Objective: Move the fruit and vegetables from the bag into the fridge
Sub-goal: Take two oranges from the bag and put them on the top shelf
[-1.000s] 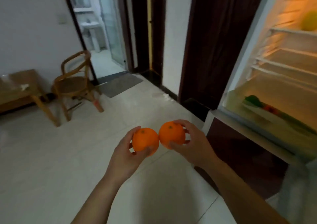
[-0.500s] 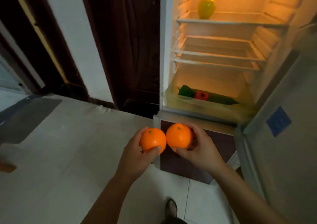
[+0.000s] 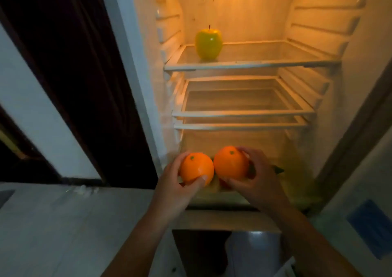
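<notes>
Your left hand (image 3: 171, 188) grips the left orange (image 3: 196, 167), your right hand (image 3: 262, 183) the right orange (image 3: 230, 162), side by side above the bottom bin's (image 3: 224, 200) front edge, both hands equally near.

Two round, glossy orange fruits at six o'clock: left orange (image 3: 196, 168) and right orange (image 3: 230, 163). Two bare hands, left hand (image 3: 171, 192) and right hand (image 3: 263, 183), one orange gripped in each. One shiny yellow-green apple (image 3: 208, 43) at twelve o'clock. Three clear, white-rimmed shelves up the middle: top shelf (image 3: 250, 64), middle shelf (image 3: 244, 113), lower shelf (image 3: 239, 126). One blue rectangular sticker (image 3: 370, 223) at four o'clock. Vegetables (image 3: 278, 169) behind the hands too hidden to count.
</notes>
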